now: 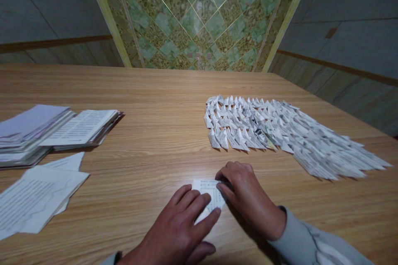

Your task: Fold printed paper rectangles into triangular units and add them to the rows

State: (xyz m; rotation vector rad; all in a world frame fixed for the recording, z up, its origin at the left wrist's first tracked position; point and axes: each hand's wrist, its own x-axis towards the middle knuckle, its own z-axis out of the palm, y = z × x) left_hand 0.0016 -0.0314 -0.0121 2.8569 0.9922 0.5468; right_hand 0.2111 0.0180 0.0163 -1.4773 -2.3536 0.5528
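Note:
A small piece of printed paper (209, 194) lies flat on the wooden table (155, 140) near its front edge. My left hand (180, 227) rests on the paper's lower left part, fingers stretched out flat. My right hand (248, 198) presses on the paper's right edge with its fingers curled and close together. Much of the paper is hidden under both hands.
Rows of several small folded paper pieces (280, 132) cover the table's right side. Stacks of printed booklets (52, 130) sit at the left, with loose printed sheets (37, 198) in front of them. A tiled wall stands behind the table.

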